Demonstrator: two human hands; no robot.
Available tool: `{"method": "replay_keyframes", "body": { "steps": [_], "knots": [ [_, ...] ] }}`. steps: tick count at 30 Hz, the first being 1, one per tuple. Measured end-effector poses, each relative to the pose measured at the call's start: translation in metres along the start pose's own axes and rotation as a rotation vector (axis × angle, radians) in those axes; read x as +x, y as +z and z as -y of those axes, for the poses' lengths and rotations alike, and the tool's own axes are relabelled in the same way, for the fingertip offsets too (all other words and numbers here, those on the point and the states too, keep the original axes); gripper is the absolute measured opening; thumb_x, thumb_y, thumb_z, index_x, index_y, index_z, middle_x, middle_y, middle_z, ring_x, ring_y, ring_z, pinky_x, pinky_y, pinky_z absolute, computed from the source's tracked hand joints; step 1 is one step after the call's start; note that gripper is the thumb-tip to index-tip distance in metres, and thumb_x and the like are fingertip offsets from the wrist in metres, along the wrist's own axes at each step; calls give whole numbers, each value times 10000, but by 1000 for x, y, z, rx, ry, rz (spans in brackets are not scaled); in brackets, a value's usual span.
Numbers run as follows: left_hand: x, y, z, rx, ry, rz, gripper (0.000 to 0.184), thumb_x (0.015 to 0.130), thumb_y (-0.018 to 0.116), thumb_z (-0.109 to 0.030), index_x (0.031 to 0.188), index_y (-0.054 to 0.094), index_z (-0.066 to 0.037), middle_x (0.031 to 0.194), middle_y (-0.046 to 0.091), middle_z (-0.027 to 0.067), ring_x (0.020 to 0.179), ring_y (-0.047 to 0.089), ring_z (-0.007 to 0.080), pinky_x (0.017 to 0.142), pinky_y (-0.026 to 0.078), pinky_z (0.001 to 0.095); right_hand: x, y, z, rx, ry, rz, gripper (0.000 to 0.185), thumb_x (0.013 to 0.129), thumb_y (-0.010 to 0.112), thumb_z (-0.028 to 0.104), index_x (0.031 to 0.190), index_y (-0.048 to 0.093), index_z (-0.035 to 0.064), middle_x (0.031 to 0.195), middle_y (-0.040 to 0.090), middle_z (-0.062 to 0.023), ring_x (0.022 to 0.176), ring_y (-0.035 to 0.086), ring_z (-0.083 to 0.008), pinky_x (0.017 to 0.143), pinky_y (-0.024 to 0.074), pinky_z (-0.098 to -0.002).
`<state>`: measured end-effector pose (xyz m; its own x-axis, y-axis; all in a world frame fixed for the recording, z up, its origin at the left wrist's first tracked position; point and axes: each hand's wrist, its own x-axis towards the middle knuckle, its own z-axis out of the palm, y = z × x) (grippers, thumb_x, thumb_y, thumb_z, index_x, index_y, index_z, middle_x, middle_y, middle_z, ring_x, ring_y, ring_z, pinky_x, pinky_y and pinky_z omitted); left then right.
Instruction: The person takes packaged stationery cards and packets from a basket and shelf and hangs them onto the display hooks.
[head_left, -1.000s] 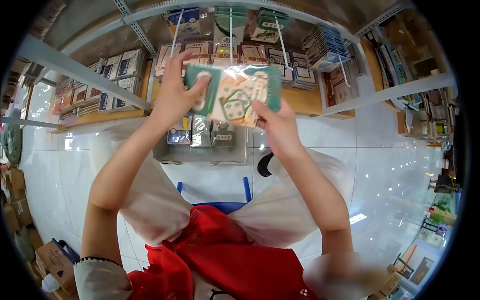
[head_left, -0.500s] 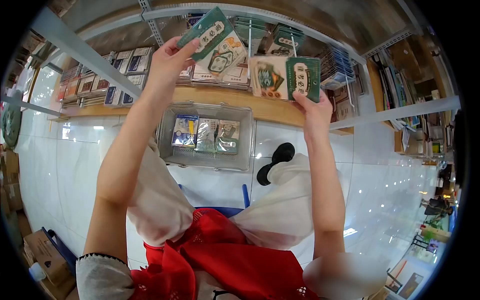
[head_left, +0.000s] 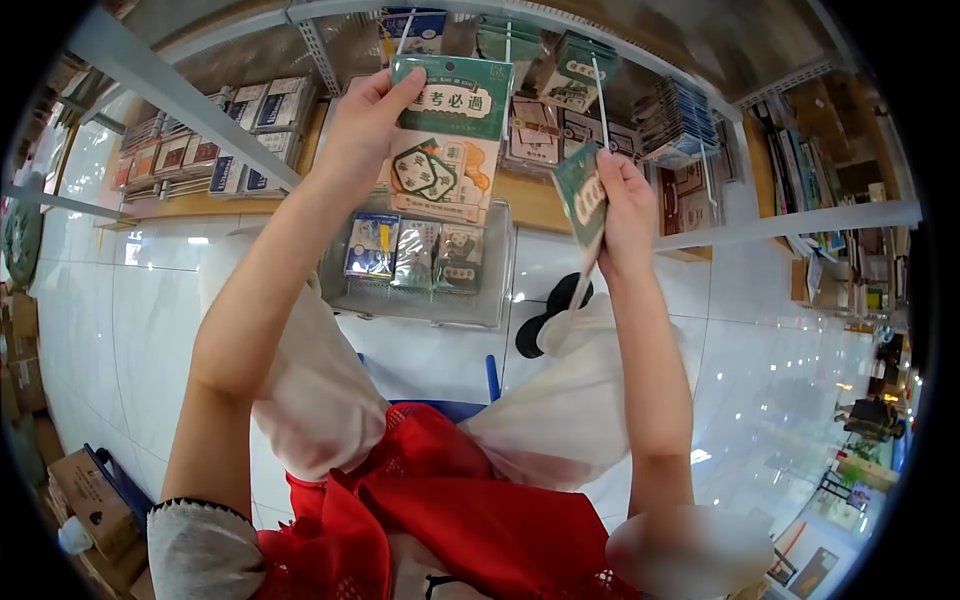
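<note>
My left hand grips a flat packet by its left edge, thumb on the front. The packet has a green header with large characters and a hang hole, over a cream lower half with green and orange pictures. My right hand pinches similar green-and-cream packaging, turned partly edge-on with its lower end pointing down; whether it is one packet or more I cannot tell. Below the left packet, a grey wire basket on the floor holds a blue packet and two greenish ones.
Hanging green packets are on white display hooks ahead. Small boxed goods line the wooden shelf. A metal rail crosses at the right and an upright post at the left. A blue stool is beneath me.
The left packet has come down and straightened upright, facing me. My right hand has lowered slightly, and its packaging has turned from face-on to nearly edge-on.
</note>
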<state>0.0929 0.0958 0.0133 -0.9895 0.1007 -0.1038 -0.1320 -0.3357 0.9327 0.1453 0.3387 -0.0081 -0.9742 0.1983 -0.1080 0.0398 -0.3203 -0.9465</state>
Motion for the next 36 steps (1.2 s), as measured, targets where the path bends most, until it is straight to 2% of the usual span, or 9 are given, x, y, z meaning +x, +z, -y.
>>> {"method": "replay_keyframes", "body": {
  "steps": [1,4,11,15,18,19,22,31,36],
  "knots": [
    [0,1,2,9,7,12,232,864,542,-239,979,568,-40,877,611,23,743,579,75,612,488,216,1,2,-2,-89,-30,-56,179,860,561,200,825,550,25,732,574,-3,625,489,-40,584,393,-174],
    [-2,2,3,-21,-19,52,229,873,526,-228,1009,540,-44,943,603,39,864,571,96,750,468,234,6,1,-3,-126,-116,-145,203,870,544,210,817,546,14,730,571,-6,630,481,-45,593,393,-184],
    [-8,6,10,-181,-241,160,264,878,501,-249,1003,521,-18,942,594,63,883,567,135,809,452,284,16,-6,-12,-159,-107,-197,190,896,486,200,915,513,13,771,560,-14,640,500,-60,583,410,-189],
    [-18,19,32,-198,-348,264,220,863,539,-236,951,541,-34,924,592,56,830,583,123,739,489,256,2,13,-24,-101,-45,-102,172,902,462,190,939,493,25,783,554,-20,672,504,-67,599,408,-194],
    [-29,29,38,-142,-299,227,230,882,510,-229,993,545,-31,961,588,46,900,554,117,834,438,286,-14,35,-35,62,71,-39,146,906,432,151,967,458,21,827,548,-33,748,505,-88,666,412,-223],
    [-28,27,40,-166,-305,203,204,886,508,-217,979,561,-43,928,600,36,843,569,100,762,466,259,-17,32,-35,77,116,20,178,916,423,183,1012,437,34,849,542,-33,780,520,-100,696,428,-235],
    [-27,26,40,-77,-233,110,199,879,523,-210,961,575,-37,886,612,31,779,581,91,692,482,237,-17,39,-32,189,20,-41,202,919,425,211,1015,449,35,871,540,-34,798,531,-112,714,445,-253],
    [-26,27,43,11,-138,19,178,851,561,-139,976,588,-15,872,612,27,805,552,75,729,445,213,-12,35,-40,-12,4,32,227,871,533,178,1019,487,12,915,556,-49,809,533,-100,713,441,-238],
    [-30,34,42,159,-34,8,246,850,557,-122,1062,566,2,942,601,38,840,539,73,770,424,213,-12,30,-46,-70,68,59,153,856,550,138,930,518,7,816,573,-24,734,528,-71,669,424,-202]
  ]
}}
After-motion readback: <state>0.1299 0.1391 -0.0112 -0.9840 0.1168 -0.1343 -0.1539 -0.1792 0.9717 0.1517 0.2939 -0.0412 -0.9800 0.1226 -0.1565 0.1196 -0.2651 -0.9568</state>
